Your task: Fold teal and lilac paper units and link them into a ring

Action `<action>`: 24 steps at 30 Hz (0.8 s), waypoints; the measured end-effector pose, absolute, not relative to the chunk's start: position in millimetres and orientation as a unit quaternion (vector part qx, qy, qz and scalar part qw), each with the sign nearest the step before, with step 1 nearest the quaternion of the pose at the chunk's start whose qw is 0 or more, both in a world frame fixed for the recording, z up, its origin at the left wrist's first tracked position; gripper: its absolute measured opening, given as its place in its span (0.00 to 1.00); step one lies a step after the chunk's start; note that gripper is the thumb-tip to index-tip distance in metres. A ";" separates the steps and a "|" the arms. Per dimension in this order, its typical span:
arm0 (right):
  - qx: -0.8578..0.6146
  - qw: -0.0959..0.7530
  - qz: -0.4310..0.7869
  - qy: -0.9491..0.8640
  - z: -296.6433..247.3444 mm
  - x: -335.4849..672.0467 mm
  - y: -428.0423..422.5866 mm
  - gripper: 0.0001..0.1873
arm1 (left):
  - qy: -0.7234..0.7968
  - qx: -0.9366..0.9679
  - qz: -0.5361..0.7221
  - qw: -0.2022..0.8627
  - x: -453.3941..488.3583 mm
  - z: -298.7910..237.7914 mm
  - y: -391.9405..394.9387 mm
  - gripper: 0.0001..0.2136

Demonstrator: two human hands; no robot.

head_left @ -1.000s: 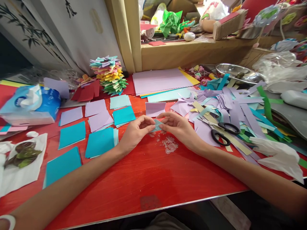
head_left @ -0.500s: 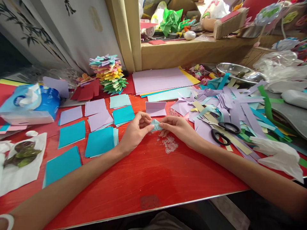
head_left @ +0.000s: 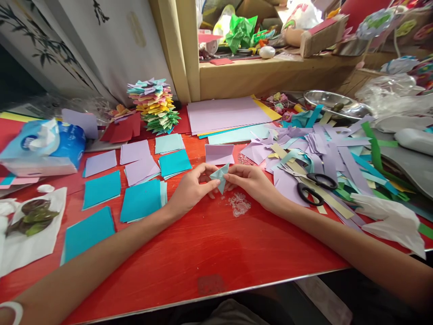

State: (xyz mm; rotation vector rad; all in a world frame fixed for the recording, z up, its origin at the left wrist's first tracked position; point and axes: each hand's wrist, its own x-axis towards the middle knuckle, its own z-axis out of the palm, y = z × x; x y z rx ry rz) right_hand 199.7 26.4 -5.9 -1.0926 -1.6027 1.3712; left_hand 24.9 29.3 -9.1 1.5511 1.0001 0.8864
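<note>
A small folded piece of light blue paper (head_left: 220,177) is held just above the red table (head_left: 206,246), its points sticking up and down. My left hand (head_left: 193,187) pinches its left side between thumb and fingers. On the other side, the fingertips of my right hand (head_left: 250,183) grip its right edge. Right behind the fingers lies a creased lilac sheet (head_left: 219,154). Small clear bits (head_left: 239,204) are scattered on the table in front of my right hand.
Teal squares (head_left: 140,201) and lilac squares (head_left: 142,170) lie in stacks at left, by a tissue pack (head_left: 43,146). Behind them stands a tower of folded paper pieces (head_left: 156,106). Black-handled scissors (head_left: 310,195) rest among paper strips (head_left: 333,155) at right, near a metal bowl (head_left: 338,104).
The folded light blue paper has turned in my fingers, and a point of it now hangs downward. Both hands keep hold of it and have hardly shifted.
</note>
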 end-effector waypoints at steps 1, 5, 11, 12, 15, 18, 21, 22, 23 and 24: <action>-0.426 0.372 0.531 -0.631 -7.2 200.1 26.3 0.11 | 0.423 0.648 0.363 0.519 24.9 -8.2 28.9 0.09; -0.415 0.368 0.533 -0.639 -10.6 200.1 26.2 0.10 | 0.444 0.641 0.370 0.504 24.8 -7.1 28.7 0.10; -0.426 0.364 0.542 -0.627 -7.8 199.4 26.6 0.10 | 0.453 0.665 0.404 0.435 25.4 -7.9 25.4 0.10; -0.430 0.365 0.552 -0.614 -6.7 199.5 26.4 0.10 | 0.453 0.692 0.414 0.380 25.2 -7.3 24.0 0.10; -0.432 0.370 0.592 -0.570 -3.6 200.1 25.5 0.09 | 0.405 0.795 0.408 0.193 24.0 -5.9 20.8 0.12; -0.409 0.379 0.631 -0.539 -2.6 201.0 24.9 0.09 | 0.339 0.860 0.372 0.088 22.9 -7.0 20.6 0.14; -0.376 0.390 0.657 -0.524 -4.3 202.5 25.2 0.10 | 0.331 0.866 0.369 0.065 22.7 -9.5 21.7 0.16; -0.370 0.393 0.661 -0.522 -5.1 203.0 25.5 0.11 | 0.333 0.864 0.371 0.071 22.7 -10.1 21.8 0.16; -0.368 0.393 0.663 -0.520 -5.8 203.4 25.8 0.11 | 0.333 0.862 0.373 0.079 22.8 -10.5 21.7 0.16; -0.368 0.393 0.663 -0.521 -6.2 203.7 26.1 0.11 | 0.335 0.860 0.376 0.089 22.8 -10.7 21.4 0.16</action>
